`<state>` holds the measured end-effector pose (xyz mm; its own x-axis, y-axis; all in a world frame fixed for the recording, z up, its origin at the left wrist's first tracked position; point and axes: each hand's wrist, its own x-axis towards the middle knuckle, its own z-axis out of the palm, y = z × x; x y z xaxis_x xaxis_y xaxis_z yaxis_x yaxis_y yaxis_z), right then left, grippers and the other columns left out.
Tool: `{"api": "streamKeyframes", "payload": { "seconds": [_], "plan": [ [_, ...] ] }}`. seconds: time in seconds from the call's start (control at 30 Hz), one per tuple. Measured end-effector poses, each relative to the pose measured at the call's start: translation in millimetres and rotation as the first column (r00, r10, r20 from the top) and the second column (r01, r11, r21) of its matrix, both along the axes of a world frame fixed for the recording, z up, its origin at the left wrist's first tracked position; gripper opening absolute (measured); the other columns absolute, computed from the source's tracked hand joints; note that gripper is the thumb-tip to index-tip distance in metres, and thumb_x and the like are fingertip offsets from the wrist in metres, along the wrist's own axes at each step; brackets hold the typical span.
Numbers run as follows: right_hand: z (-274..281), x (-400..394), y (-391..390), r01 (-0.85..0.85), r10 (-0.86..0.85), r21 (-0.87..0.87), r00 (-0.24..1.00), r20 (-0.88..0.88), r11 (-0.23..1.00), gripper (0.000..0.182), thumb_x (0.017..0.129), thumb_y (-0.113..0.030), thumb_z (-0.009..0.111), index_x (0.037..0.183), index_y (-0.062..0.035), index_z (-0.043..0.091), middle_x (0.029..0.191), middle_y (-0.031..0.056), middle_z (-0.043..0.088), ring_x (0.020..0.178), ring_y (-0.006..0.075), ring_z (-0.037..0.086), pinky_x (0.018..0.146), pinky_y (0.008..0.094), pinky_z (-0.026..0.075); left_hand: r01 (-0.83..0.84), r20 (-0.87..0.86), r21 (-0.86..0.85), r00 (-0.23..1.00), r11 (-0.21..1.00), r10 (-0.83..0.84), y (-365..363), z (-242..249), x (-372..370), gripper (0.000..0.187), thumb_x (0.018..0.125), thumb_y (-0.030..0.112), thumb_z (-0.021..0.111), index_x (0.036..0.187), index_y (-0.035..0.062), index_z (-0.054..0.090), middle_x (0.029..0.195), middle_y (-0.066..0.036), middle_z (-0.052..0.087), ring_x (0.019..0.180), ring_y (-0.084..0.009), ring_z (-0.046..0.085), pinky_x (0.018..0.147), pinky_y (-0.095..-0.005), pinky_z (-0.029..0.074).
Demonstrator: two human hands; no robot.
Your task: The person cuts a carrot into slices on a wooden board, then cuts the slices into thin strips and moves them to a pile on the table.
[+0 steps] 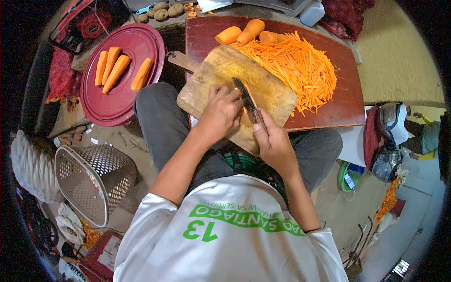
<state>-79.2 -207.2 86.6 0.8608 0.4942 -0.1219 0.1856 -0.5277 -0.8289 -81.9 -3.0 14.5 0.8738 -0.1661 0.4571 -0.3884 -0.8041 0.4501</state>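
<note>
A wooden cutting board with a handle lies tilted over my lap and the edge of the red table. My right hand is closed round the handle of a dark-bladed knife. The blade points away from me over the board. Beside the blade, my left hand rests on the board with its fingers curled. A thin orange strip shows along the blade; what my left fingers press on is hidden. Past the board lies a large heap of shredded carrot, with several thick carrot pieces behind it.
Several peeled carrots lie on a round red lid at the left. A perforated basket stands on the floor below it. Potatoes sit at the back. Helmets and part of another person show at the right.
</note>
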Motion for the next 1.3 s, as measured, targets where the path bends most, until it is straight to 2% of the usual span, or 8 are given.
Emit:
{"api": "streamKeyframes", "payload": {
  "seconds": [0.2, 0.4, 0.67, 0.8, 1.1, 1.13, 1.23, 1.3],
  "plan": [
    [-10, 15, 2, 0.029, -0.026, 0.071, 0.999, -0.036, 0.997, 0.040, 0.110, -0.019, 0.057, 0.143, 0.0018, 0.059, 0.102, 0.0286, 0.073, 0.099, 0.0392, 0.075, 0.089, 0.0454, 0.056, 0.008, -0.047, -0.006, 0.999, 1.000, -0.008, 0, -8, 0, 0.027, 0.065, 0.008, 0.081, 0.092, 0.0050, 0.076, 0.102, -0.011, 0.066, 0.106, -0.0331, 0.061, 0.103, -0.0498, 0.043],
    [-4, 16, 3, 0.057, -0.044, 0.126, 0.994, -0.105, 0.990, 0.041, 0.109, -0.018, 0.060, 0.145, 0.0021, 0.060, 0.107, 0.0241, 0.074, 0.099, 0.0256, 0.074, 0.090, 0.0397, 0.056, -0.044, 0.075, -0.121, 0.996, 0.992, 0.054, 2, -4, 5, 0.014, 0.080, 0.008, 0.077, 0.093, 0.0032, 0.078, 0.094, -0.011, 0.067, 0.098, -0.0324, 0.062, 0.098, -0.0481, 0.043],
    [25, 1, -10, 0.043, -0.046, -0.016, 0.974, -0.224, 0.999, 0.045, 0.107, -0.017, 0.062, 0.147, 0.0026, 0.058, 0.115, 0.0263, 0.074, 0.104, 0.0319, 0.076, 0.094, 0.0404, 0.056, -0.086, 0.020, -0.047, 0.996, 0.995, 0.087, -1, -7, 9, 0.015, 0.080, 0.010, 0.080, 0.092, 0.0031, 0.077, 0.097, -0.013, 0.069, 0.097, -0.0320, 0.063, 0.095, -0.0477, 0.042],
    [12, -2, -17, 0.054, -0.052, 0.046, 0.998, -0.034, 0.998, 0.045, 0.106, -0.017, 0.062, 0.146, 0.0023, 0.059, 0.122, 0.0286, 0.074, 0.115, 0.0366, 0.075, 0.098, 0.0423, 0.056, -0.143, 0.018, -0.058, 0.989, 0.988, 0.144, 1, -8, 10, 0.012, 0.079, 0.010, 0.080, 0.088, 0.0036, 0.076, 0.096, -0.012, 0.069, 0.097, -0.0320, 0.064, 0.092, -0.0471, 0.042],
    [-2, -9, -16, 0.053, -0.025, 0.145, 0.982, -0.188, 0.988, 0.047, 0.107, -0.020, 0.062, 0.148, 0.0028, 0.060, 0.124, 0.0277, 0.075, 0.118, 0.0365, 0.075, 0.101, 0.0422, 0.056, -0.204, 0.191, -0.448, 0.929, 0.870, 0.316, 9, -5, 23, 0.008, 0.075, 0.003, 0.075, 0.078, 0.0016, 0.068, 0.081, -0.013, 0.063, 0.082, -0.0337, 0.062, 0.080, -0.0447, 0.045],
    [-8, -9, -16, 0.034, -0.001, 0.161, 0.980, -0.199, 0.986, 0.047, 0.107, -0.020, 0.062, 0.148, 0.0029, 0.060, 0.124, 0.0280, 0.075, 0.118, 0.0361, 0.075, 0.101, 0.0420, 0.055, -0.241, 0.150, -0.505, 0.921, 0.829, 0.359, 12, 8, 19, 0.009, 0.072, -0.001, 0.071, 0.074, -0.0014, 0.062, 0.075, -0.013, 0.060, 0.072, -0.0323, 0.059, 0.069, -0.0416, 0.045],
    [-11, -5, -16, -0.032, 0.056, 0.148, 0.986, -0.158, 0.988, 0.046, 0.108, -0.020, 0.063, 0.147, 0.0031, 0.061, 0.125, 0.0289, 0.075, 0.118, 0.0352, 0.075, 0.102, 0.0415, 0.055, -0.315, -0.068, -0.656, 0.930, 0.686, 0.362, 25, 6, 11, 0.011, 0.071, -0.002, 0.069, 0.071, -0.0035, 0.058, 0.071, -0.014, 0.058, 0.067, -0.0295, 0.057, 0.065, -0.0383, 0.044],
    [-12, 6, -22, -0.065, 0.077, 0.122, 0.993, -0.089, 0.990, 0.046, 0.108, -0.021, 0.063, 0.147, 0.0031, 0.062, 0.126, 0.0294, 0.075, 0.118, 0.0351, 0.075, 0.103, 0.0413, 0.055, -0.300, -0.039, -0.654, 0.931, 0.695, 0.364, 29, -3, 12, 0.013, 0.070, 0.000, 0.070, 0.070, -0.0037, 0.057, 0.070, -0.015, 0.057, 0.066, -0.0284, 0.057, 0.066, -0.0373, 0.045]
  ]
}}
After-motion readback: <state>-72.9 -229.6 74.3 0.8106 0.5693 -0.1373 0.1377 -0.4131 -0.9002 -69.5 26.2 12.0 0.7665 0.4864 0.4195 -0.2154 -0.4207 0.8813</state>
